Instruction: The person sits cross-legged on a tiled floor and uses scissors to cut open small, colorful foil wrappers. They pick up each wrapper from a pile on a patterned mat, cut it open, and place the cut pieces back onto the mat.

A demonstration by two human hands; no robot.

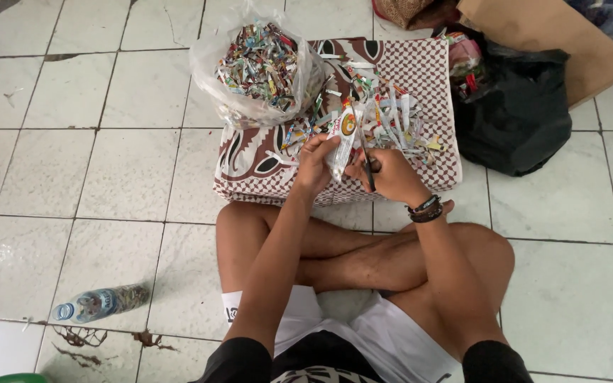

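Person seated cross-legged on white tiled floor [72, 163]; both forearms extended forward over the knees.

Left hand [315, 162]: fingers curled together, pinching the lower edge of a white plastic wrapper [343, 138] with a round orange-and-green mark. Wrapper held roughly upright between the two hands, just above the near edge of the patterned cloth [420, 71].

Right hand [390, 174]: fingers closed around the handles of a pair of scissors [367, 159]; dark blades point upward and meet the right edge of the wrapper. Whether the blades are parted or closed cannot be told, as they show only as a thin dark line. Dark beaded bracelets [426, 208] on the right wrist.

Surroundings: cloth is brown and white, checked with leaf shapes, spread flat on the floor. Loose cut strips [399, 120] of coloured packaging lie scattered on it directly beyond the hands. Clear plastic bag [260, 67], open at the top and full of similar cut pieces, sits on the far left corner of the cloth. Black plastic bag [516, 113] on the floor just beside the cloth's right edge, with a brown cardboard sheet [548, 35] behind it. Plastic bottle [99, 303] lying on its side on the tiles to the left, well apart from the person.

The hands and wrapper hide part of the cloth's near edge.
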